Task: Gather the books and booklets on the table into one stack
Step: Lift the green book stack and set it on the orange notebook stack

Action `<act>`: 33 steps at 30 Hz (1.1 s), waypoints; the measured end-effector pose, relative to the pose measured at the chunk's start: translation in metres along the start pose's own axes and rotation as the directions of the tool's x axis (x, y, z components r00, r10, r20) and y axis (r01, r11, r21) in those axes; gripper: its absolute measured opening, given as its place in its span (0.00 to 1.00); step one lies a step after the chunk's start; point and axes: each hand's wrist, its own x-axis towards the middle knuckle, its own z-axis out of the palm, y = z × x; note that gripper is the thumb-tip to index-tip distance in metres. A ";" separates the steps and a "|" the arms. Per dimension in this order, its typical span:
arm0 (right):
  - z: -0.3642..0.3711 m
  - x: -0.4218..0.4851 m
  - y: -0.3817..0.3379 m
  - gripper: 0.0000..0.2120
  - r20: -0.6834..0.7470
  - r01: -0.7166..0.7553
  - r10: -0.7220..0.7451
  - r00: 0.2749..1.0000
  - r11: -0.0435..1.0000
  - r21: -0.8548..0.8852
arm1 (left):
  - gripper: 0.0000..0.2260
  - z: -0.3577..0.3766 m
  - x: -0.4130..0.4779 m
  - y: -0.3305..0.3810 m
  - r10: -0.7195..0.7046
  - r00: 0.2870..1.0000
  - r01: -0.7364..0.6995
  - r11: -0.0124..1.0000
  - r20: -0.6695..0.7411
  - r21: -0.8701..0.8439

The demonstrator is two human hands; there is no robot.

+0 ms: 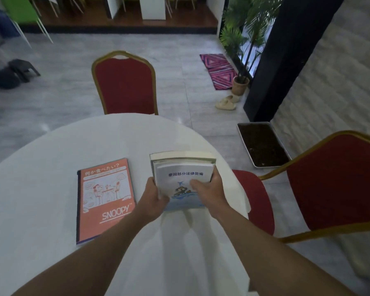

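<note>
A small stack of books and booklets [183, 167] sits toward the right side of the round white table [51, 159], topped by a white booklet with a blue picture and Chinese title. My left hand [155, 194] grips the stack's left edge. My right hand [209, 189] holds its right edge, thumb on the cover. A thicker cream book pokes out at the stack's far end. An orange Snoopy notebook [106, 199] lies flat by itself to the left, apart from both hands.
A red chair with a gold frame [124, 82] stands at the table's far side, another [333, 184] at the right. On the floor to the right are a tray of soil [263, 144], a potted plant [240, 84], a pink mat and sandals.
</note>
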 end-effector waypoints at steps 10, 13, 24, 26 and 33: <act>-0.014 -0.026 0.014 0.24 0.084 0.160 -0.148 0.985 0.976 -0.148 | 0.25 0.000 -0.026 -0.011 0.145 0.983 -0.154 0.985 0.114 0.077; -0.015 -0.025 0.012 0.25 0.080 0.197 -0.186 0.979 0.966 -0.167 | 0.25 0.000 -0.027 -0.008 0.148 0.984 -0.156 0.985 0.101 0.073; -0.032 -0.023 0.042 0.28 0.239 0.235 -0.172 0.956 0.933 -0.271 | 0.24 0.007 -0.026 -0.003 0.088 0.993 -0.093 0.994 0.072 0.065; -0.033 -0.020 0.042 0.28 0.238 0.246 -0.183 0.954 0.932 -0.266 | 0.24 0.005 -0.025 -0.003 0.099 0.992 -0.104 0.992 0.073 0.073; -0.029 -0.018 0.054 0.29 0.230 0.217 -0.153 0.961 0.934 -0.285 | 0.24 0.007 -0.026 -0.010 0.089 0.992 -0.096 0.992 0.090 0.082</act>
